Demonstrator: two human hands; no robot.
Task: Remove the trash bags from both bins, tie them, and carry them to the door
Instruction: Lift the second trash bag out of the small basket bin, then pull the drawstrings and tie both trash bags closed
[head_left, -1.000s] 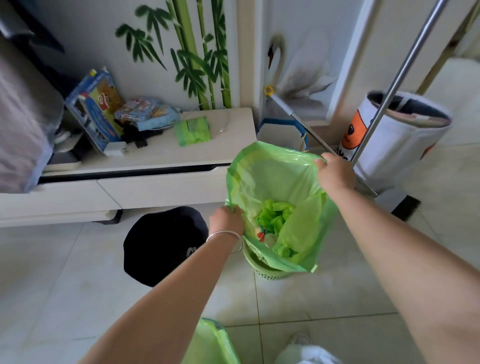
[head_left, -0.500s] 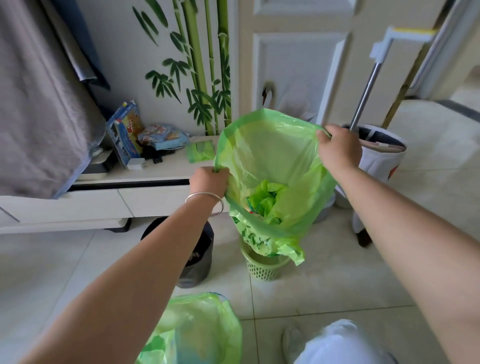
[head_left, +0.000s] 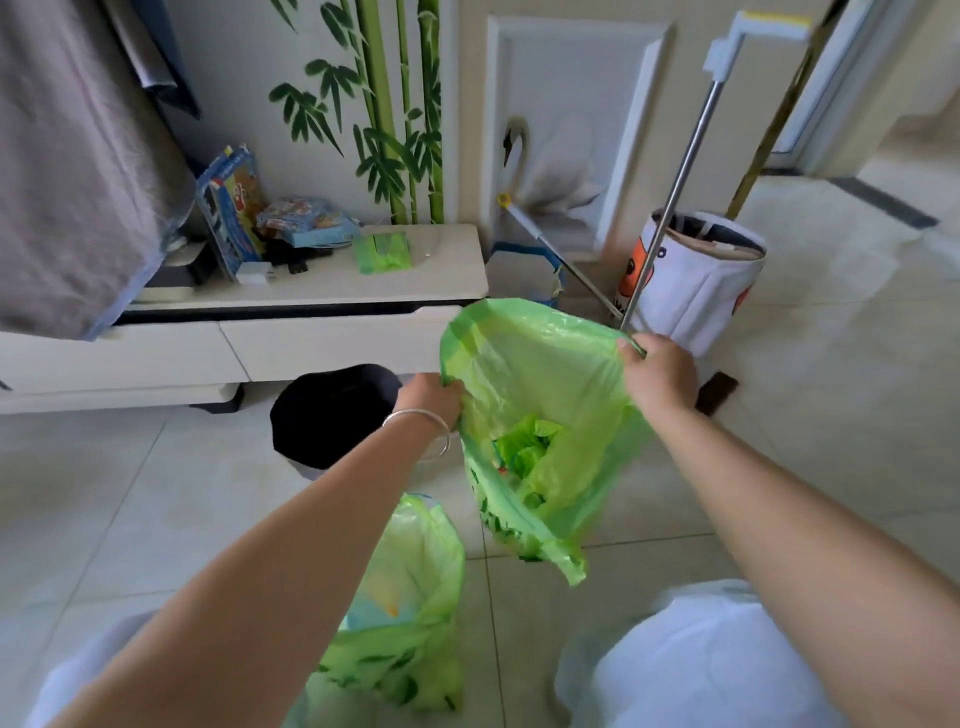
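Both hands hold a green trash bag (head_left: 540, 415) open by its rim, clear of the floor. The left hand (head_left: 434, 397) is closed on the near-left edge of the rim, a silver bracelet (head_left: 423, 428) on its wrist; the right hand (head_left: 657, 376) is fisted on the far-right edge. Crumpled green plastic (head_left: 530, 452) and some other scraps lie in the bag's bottom — too blurred to name. A second green trash bag (head_left: 405, 608) stands on the tiled floor (head_left: 156, 493) below the left forearm, its mouth loose and open. Just left of the held bag sits a black bin (head_left: 327, 415), in front of a low white cabinet (head_left: 322, 291). Behind the right hand a mop handle (head_left: 675, 192) leans up beside a white fabric basket (head_left: 696, 275) — it bears an orange cartoon print.
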